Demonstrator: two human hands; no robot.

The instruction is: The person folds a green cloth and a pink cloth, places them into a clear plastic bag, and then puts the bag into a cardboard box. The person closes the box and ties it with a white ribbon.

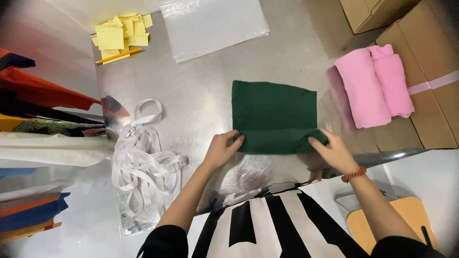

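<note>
Now both hands pinch the near edge of the green cloth: left hand (221, 149) at one corner, right hand (333, 152) at the other. Folding seems underway; the cloth (275, 114) lies flat mid-desk (201, 91), and squaring its edges likely matters next.

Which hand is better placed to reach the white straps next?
Left. The left hand grips the green cloth's near-left corner, closest to the white straps; the right hand holds the far corner.
</note>
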